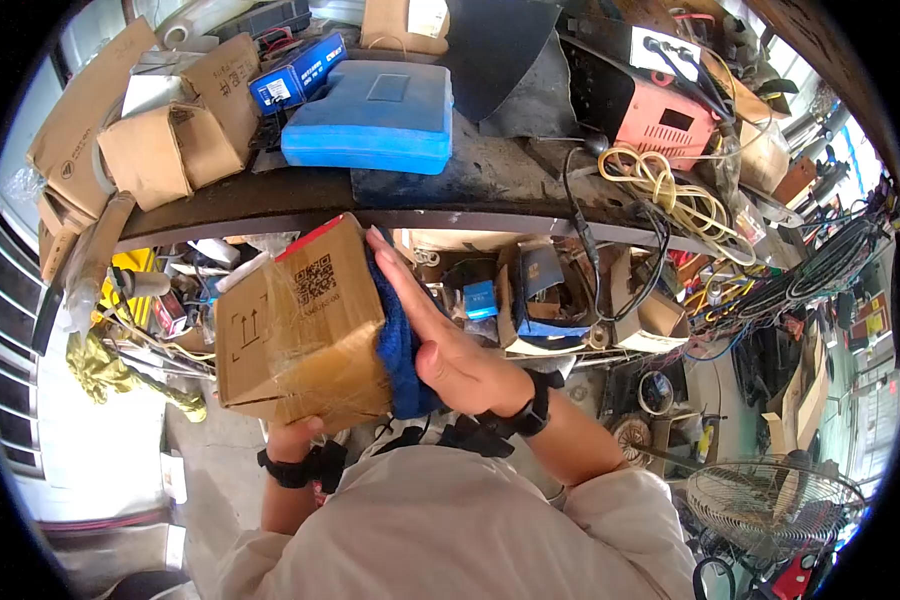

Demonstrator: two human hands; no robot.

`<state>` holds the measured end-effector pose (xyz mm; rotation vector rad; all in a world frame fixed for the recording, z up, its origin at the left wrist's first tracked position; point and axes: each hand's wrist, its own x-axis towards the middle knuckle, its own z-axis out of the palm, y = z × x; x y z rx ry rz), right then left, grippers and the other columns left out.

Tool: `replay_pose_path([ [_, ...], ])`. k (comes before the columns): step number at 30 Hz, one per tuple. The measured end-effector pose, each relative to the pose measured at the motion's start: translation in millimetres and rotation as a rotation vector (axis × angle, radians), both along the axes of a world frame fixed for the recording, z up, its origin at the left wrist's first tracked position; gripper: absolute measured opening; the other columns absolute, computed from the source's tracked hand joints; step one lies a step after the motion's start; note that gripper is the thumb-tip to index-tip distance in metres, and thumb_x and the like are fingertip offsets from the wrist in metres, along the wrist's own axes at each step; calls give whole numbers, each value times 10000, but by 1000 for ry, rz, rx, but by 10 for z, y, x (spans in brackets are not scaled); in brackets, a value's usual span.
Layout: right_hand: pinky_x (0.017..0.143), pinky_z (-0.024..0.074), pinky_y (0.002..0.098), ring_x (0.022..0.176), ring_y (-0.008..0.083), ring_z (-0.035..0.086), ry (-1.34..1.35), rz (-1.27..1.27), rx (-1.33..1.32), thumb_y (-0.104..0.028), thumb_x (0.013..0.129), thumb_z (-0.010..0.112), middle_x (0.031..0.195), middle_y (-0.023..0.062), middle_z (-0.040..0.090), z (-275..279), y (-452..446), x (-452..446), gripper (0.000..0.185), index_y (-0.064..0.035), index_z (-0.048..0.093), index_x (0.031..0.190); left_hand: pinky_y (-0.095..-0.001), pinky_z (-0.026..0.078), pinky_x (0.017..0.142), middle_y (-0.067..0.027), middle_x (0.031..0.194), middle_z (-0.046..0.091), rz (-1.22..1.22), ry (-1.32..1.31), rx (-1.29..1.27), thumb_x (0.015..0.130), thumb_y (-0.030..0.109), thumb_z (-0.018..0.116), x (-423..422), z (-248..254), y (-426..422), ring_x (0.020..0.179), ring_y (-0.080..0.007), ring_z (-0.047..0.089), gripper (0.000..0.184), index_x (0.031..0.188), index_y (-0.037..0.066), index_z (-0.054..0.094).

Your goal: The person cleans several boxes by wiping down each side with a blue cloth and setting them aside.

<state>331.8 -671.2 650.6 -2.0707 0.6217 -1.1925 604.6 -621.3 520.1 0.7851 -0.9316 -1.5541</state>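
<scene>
A taped cardboard box (300, 330) with a printed QR code and arrows is held up, tilted, in front of my body. My left hand (295, 438) supports it from below at the near side; most of its fingers are hidden under the box. Along the box's right side lies a blue cloth (400, 350). My right hand (458, 355) presses this cloth against the cardboard with a flat palm, its fingers stretched out toward the box's far top corner.
Ahead is a dark workbench (270, 195) with a blue plastic case (370, 115), a blue carton (298, 75), cardboard pieces and an orange-and-black machine (660, 110) with coiled cable (670, 190). Open boxes (545, 290) fill a lower shelf. A fan (770, 505) stands at right.
</scene>
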Motion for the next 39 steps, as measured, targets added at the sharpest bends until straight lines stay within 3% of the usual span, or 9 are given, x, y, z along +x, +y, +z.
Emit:
replay_pose_path([
  [4,1180,41,421,1479,308,12,-78,96,110,-606,983,194,1598,175,-15,-202,-66,-36,819,-16,39,1529,-425,405,1029,-117,1283,565,-41,126,-106,643,142,807,-2,101,-23,1214,-284,511,752,1313,-1,498],
  [9,1184,29,416,1487,288,-15,-23,100,7,-620,981,165,1606,167,-52,-37,-73,-126,818,-36,26,1537,-414,422,1010,-114,1292,556,-47,-76,-149,648,119,804,13,-49,-19,1208,-283,512,746,1316,13,490],
  [17,1158,213,350,1435,260,244,134,-3,795,-494,1035,137,1567,153,230,-722,-18,-379,687,-25,52,1530,-395,444,984,-91,1270,557,-148,-102,-242,627,124,802,115,-43,16,1170,-252,530,782,1329,27,472],
  [23,1158,212,382,1424,239,231,-153,-4,326,-525,1028,222,1570,155,204,-353,-36,-250,714,-44,78,1535,-406,445,994,-107,1338,498,-241,-174,-193,644,159,828,159,71,-43,1200,-276,520,842,1374,48,425],
  [25,1156,215,388,1412,243,248,-77,-24,330,-485,1036,275,1559,150,223,-547,-75,-340,688,-42,100,1531,-442,441,999,-121,1347,499,-124,54,-95,714,214,781,147,-38,-18,1209,-293,516,791,1391,46,408],
  [29,1083,333,377,1301,220,401,8,-234,478,-342,1052,353,1439,144,414,-1125,81,-415,537,-17,275,1473,-448,429,1006,-131,1359,476,-169,-60,-144,692,235,791,104,-62,-20,1221,-303,498,831,1399,52,395],
  [33,983,430,336,1177,154,506,-16,-195,583,-331,1056,357,1326,114,527,-777,77,-504,494,-6,358,1429,-453,418,1013,-142,1370,453,-166,-92,-167,670,256,802,56,-57,-38,1233,-313,480,872,1408,58,382],
  [37,1060,363,357,1288,186,420,-242,-197,500,-317,1035,400,1410,140,449,-346,265,-390,532,-18,303,1464,-458,406,1020,-152,1382,430,-151,-105,-171,648,278,812,50,-51,-15,1245,-323,462,912,1417,64,370],
  [39,1090,325,364,1333,202,368,-99,-284,241,-315,1028,394,1448,145,405,-479,304,-324,542,-18,294,1471,-461,400,1024,-157,1388,418,-153,-101,-168,637,288,817,79,-60,38,1252,-328,453,932,1422,67,364],
])
